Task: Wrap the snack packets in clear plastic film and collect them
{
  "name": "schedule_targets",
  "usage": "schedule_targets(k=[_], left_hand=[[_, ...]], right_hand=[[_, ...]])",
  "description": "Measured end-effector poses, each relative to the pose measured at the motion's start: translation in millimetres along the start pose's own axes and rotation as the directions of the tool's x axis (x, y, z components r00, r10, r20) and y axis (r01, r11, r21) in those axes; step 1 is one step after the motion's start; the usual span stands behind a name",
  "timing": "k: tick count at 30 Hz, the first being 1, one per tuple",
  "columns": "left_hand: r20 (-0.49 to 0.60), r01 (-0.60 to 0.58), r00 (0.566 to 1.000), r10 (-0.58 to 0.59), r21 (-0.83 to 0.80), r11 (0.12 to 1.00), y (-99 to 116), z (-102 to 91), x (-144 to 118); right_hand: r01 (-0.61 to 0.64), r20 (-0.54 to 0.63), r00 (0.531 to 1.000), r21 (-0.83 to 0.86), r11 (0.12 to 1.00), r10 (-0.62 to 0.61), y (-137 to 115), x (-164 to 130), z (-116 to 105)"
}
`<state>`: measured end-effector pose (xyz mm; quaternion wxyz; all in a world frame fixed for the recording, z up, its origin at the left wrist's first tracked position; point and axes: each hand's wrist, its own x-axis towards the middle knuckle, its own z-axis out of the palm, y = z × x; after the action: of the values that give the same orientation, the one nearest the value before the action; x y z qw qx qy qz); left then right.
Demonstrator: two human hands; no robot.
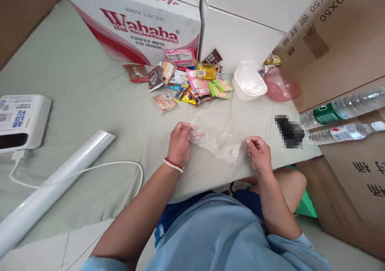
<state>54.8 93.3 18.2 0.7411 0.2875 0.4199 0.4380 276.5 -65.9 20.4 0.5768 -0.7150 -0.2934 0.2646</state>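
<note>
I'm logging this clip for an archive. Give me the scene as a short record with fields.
left hand: left hand pinches one end of a clear plastic bag
right hand: right hand pinches the other end
surface: green mat
behind bag: pile of snack packets, white bowl, pink lid
left side: roll of clear film, white machine with cable
right side: two water bottles on a cardboard box

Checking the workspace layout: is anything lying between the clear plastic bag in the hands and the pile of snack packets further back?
Nothing visible. The left hand and right hand hold the crumpled clear plastic bag over the pale green cloth; only bare cloth lies between it and the pile of colourful snack packets.
</note>
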Motion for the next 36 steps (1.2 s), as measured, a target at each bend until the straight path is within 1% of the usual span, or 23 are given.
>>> schedule_targets(k=[2, 5, 7, 11, 15, 19, 22, 23, 24, 26, 27, 28, 29, 30, 31, 32, 33, 34, 36], left_hand=[[-0.027, -0.013, 1.000, 0.013, -0.001, 1.000, 3, -0.7, 2], [-0.067, -0.052, 0.996, 0.055, 0.041, 0.998, 6, -1.8, 4], [-0.070, -0.068, 0.995, 0.072, 0.066, 0.996, 7, -3.6, 5], [0.002, -0.044, 0.999, 0.044, 0.093, 0.995, 7, -9.4, 9], [0.070, -0.090, 0.994, 0.081, 0.143, 0.986, 3, -12.8, 12], [0.114, -0.122, 0.988, 0.105, 0.161, 0.979, 2, -11.5, 9], [0.160, -0.155, 0.979, 0.126, 0.185, 0.970, 1, -10.4, 7], [0.174, -0.165, 0.976, 0.130, 0.201, 0.966, 0, -10.3, 6], [0.189, -0.176, 0.973, 0.135, 0.221, 0.959, 0, -10.3, 5], [0.211, -0.199, 0.967, 0.145, 0.262, 0.944, -1, -10.6, 4], [0.219, -0.207, 0.964, 0.148, 0.280, 0.937, -2, -10.7, 4], [0.225, -0.212, 0.963, 0.148, 0.294, 0.932, -2, -10.7, 3], [0.229, -0.215, 0.962, 0.148, 0.305, 0.928, -1, -10.6, 2], [0.232, -0.219, 0.961, 0.149, 0.315, 0.923, -1, -10.4, 1], [0.237, -0.224, 0.960, 0.150, 0.325, 0.919, 0, -10.0, 0], [0.242, -0.233, 0.958, 0.156, 0.335, 0.913, 1, -9.7, -1], [0.252, -0.249, 0.953, 0.167, 0.343, 0.906, 2, -9.3, -2], [0.268, -0.270, 0.946, 0.180, 0.349, 0.897, 3, -9.0, -3], [0.307, -0.289, 0.934, 0.184, 0.343, 0.894, 5, -8.3, -5]], right_hand=[[0.018, -0.005, 1.000, -0.024, 1.000, -0.018, -2, -4, -12], [0.052, 0.003, 0.999, -0.093, 0.994, -0.052, -7, -7, -28], [0.071, 0.013, 0.997, -0.145, 0.987, -0.070, -11, -6, -36], [0.098, -0.014, 0.995, -0.205, 0.974, -0.103, -21, 2, -44], [0.126, -0.051, 0.989, -0.208, 0.970, -0.139, -25, 13, -43], [0.118, -0.088, 0.986, -0.210, 0.971, -0.138, -18, 24, -45], [0.073, -0.080, 0.992, -0.301, 0.951, -0.101, -12, 33, -52], [0.079, -0.085, 0.990, -0.350, 0.933, -0.115, -12, 35, -54], [0.106, -0.098, 0.983, -0.400, 0.910, -0.157, -15, 36, -54], [0.218, -0.109, 0.948, -0.458, 0.861, -0.299, -25, 37, -47], [0.294, -0.076, 0.927, -0.457, 0.839, -0.367, -33, 36, -41], [0.371, 0.001, 0.911, -0.437, 0.819, -0.411, -40, 34, -32], [0.438, 0.120, 0.896, -0.402, 0.804, -0.428, -47, 33, -21], [0.490, 0.266, 0.870, -0.360, 0.794, -0.416, -52, 31, -9], [0.522, 0.402, 0.831, -0.321, 0.791, -0.385, -55, 31, 4], [0.537, 0.507, 0.789, -0.292, 0.791, -0.348, -56, 31, 17], [0.541, 0.572, 0.757, -0.275, 0.795, -0.317, -55, 32, 30], [0.541, 0.603, 0.738, -0.262, 0.799, -0.302, -53, 34, 41], [0.546, 0.619, 0.722, -0.237, 0.803, -0.308, -47, 39, 57]])
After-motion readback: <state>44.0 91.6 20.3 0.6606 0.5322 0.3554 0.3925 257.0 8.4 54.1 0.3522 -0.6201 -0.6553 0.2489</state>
